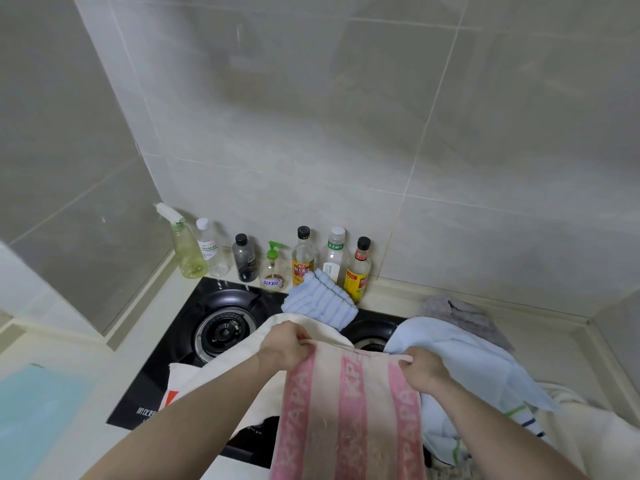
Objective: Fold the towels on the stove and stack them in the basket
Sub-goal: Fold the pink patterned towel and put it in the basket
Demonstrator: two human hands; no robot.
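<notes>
Pink-striped towel (349, 410) is held up by its top edge above the stove (194, 348), pinched at one corner by the left hand (287, 344) and at the other by the right hand (424, 370). Beyond it lie a cream towel (221, 368) and a blue towel (460, 351). An uneven fold is risked if one corner slips.

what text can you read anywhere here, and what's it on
"KF" and fragments like "APA": woven in the pink stripes of the pink striped towel, partly folded, not fully readable.
White Chinese characters on the stove front edge: cut off by the arm.
Chinese labels on the yellow-label bottle, the white-cap bottle, the red-label bottle and the pump bottle: too small to read.
</notes>
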